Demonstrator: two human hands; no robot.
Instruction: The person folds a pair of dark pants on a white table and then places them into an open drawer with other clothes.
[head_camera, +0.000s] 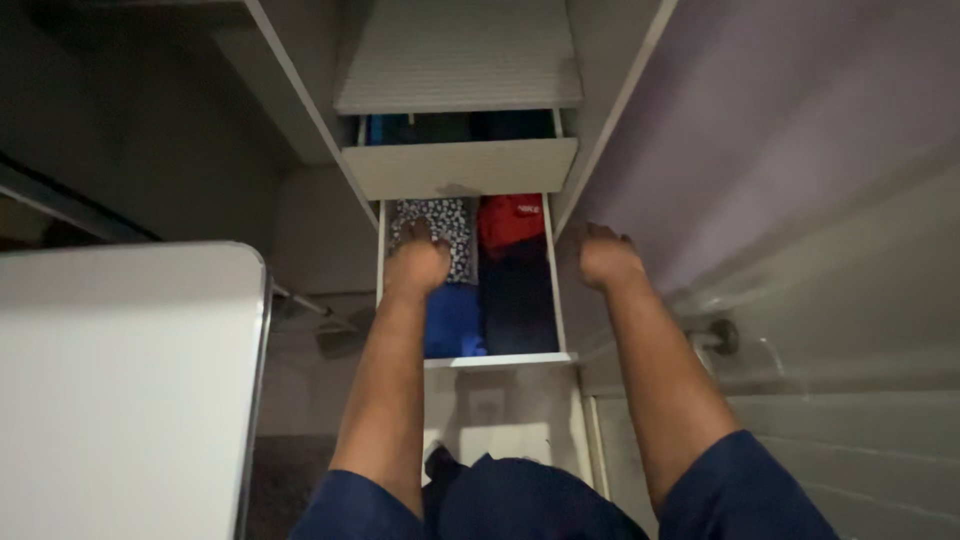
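Left hand (418, 262) down inside the lower drawer (500, 359), knuckles up, fingers curled onto the black-and-white patterned cloth (455, 225) at the back of the left stack. Cannot tell whether pinching the fabric or only pressing on it. Right hand (604, 258) outside the drawer, just beside its right wall, loosely curled and holding nothing visible.

Probably best to work the left fingers under the whole fold rather than plucking the top layer, so the fold does not slide open. Worth lifting straight up and toward the body, since the upper drawer (460, 168) hangs partly open right above the back of the stack and leaves little headroom there. Bracing the right hand on the drawer's wall would likely help against it rolling.

Around the patterned cloth:
- blue folded cloth (455, 320) touching it in front, under the left forearm;
- red cloth (512, 222) alongside to the right, with a dark cloth (518, 300) in front of that one.

Tight packing – a careless pull may drag a neighbour along.

Further out: a pale shelf (455, 55) above the upper drawer, a white door (120, 380) standing open at the left, a metal knob (722, 335) on the panel near the right forearm. Dim light, colours hard to judge in the upper drawer.
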